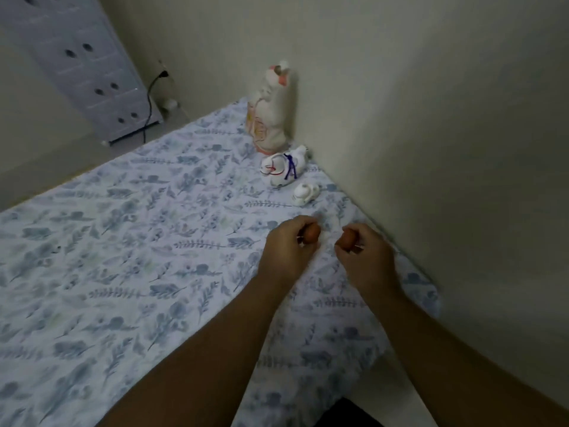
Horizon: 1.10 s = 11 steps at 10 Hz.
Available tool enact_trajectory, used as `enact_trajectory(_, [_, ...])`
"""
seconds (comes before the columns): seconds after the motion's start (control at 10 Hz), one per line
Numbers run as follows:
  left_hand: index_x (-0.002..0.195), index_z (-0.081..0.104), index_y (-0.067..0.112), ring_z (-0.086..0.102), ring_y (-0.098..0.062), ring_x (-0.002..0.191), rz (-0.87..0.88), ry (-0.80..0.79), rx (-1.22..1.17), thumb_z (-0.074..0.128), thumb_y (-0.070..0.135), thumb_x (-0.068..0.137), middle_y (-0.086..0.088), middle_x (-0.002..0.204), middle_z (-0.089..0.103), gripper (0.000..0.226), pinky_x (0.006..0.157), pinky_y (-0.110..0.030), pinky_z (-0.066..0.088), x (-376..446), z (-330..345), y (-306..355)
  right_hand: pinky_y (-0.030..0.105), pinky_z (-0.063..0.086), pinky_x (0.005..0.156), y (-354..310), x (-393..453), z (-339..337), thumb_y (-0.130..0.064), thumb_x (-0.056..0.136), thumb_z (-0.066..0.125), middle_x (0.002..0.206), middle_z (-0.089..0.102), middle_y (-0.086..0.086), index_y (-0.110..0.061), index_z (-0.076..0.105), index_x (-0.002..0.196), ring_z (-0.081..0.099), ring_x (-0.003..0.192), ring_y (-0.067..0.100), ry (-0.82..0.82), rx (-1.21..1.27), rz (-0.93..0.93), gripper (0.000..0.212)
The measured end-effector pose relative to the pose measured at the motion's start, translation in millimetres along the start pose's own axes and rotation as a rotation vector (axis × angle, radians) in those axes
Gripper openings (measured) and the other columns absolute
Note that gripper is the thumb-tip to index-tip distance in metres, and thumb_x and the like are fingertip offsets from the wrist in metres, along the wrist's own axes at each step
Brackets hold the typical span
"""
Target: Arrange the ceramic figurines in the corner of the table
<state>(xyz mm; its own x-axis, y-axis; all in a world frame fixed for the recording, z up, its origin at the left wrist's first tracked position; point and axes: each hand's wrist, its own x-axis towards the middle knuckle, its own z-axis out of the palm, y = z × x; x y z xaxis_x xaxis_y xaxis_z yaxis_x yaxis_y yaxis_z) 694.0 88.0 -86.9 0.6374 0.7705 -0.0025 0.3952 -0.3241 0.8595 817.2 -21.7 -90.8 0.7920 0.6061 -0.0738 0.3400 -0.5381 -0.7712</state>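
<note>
We are pinching a small brown figurine in the fingers of our left hand and a second brown figurine in our right hand, both low over the leaf-print tablecloth. Just beyond our fingertips, three white ceramics are standing by the wall, the smallest white figurine nearest. We are risking a knock there, or a topple on soft cloth.

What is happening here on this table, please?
A person is lining up ceramic figurines along the wall on a table covered with a leaf-print cloth. Three white ones already stand there: a tall figurine in the corner, a medium figurine next, then a small figurine. The left hand and the right hand each hold a small brown piece, low over the cloth, near the end of the row.
</note>
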Motion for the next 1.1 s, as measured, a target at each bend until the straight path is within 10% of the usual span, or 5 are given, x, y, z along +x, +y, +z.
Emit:
enact_trajectory(0.5, [0.112,0.07,0.018,0.067,-0.01,0.088,-0.122,-0.001,0.05,0.084,0.022,0.074,0.002,0.097,0.075,0.041,0.078,-0.02,0.05,45.2,51.5,2.2,0.016,0.041,0.058,38.5,19.3,-2.6,-0.02,0.083,0.078,0.076,0.071,-0.001,-0.015,0.067,0.079,0.064,0.074,0.012,0.007,-0.073,0.036,0.013])
enact_trajectory(0.8, [0.116,0.069,0.018,0.064,-0.008,0.086,-0.13,-0.031,0.069,0.082,0.014,0.074,0.001,0.099,0.074,0.044,0.073,-0.01,0.046,38.5,50.6,5.5,0.034,0.056,0.065,37.8,10.9,-4.1,-0.017,0.084,0.075,0.075,0.069,0.005,-0.012,0.065,0.079,0.066,0.074,0.021,0.007,-0.099,0.001,0.013])
enact_trajectory(1.1, [0.138,0.056,0.017,0.058,-0.009,0.117,-0.115,-0.021,0.023,0.077,0.018,0.082,0.0,0.133,0.065,0.059,0.09,-0.004,0.038,4.2,10.7,6.6,0.034,0.045,0.09,12.4,-9.3,-17.6,-0.033,0.074,0.085,0.133,0.061,0.004,-0.02,0.058,0.132,0.049,0.127,0.027,0.04,-0.221,-0.099,0.065])
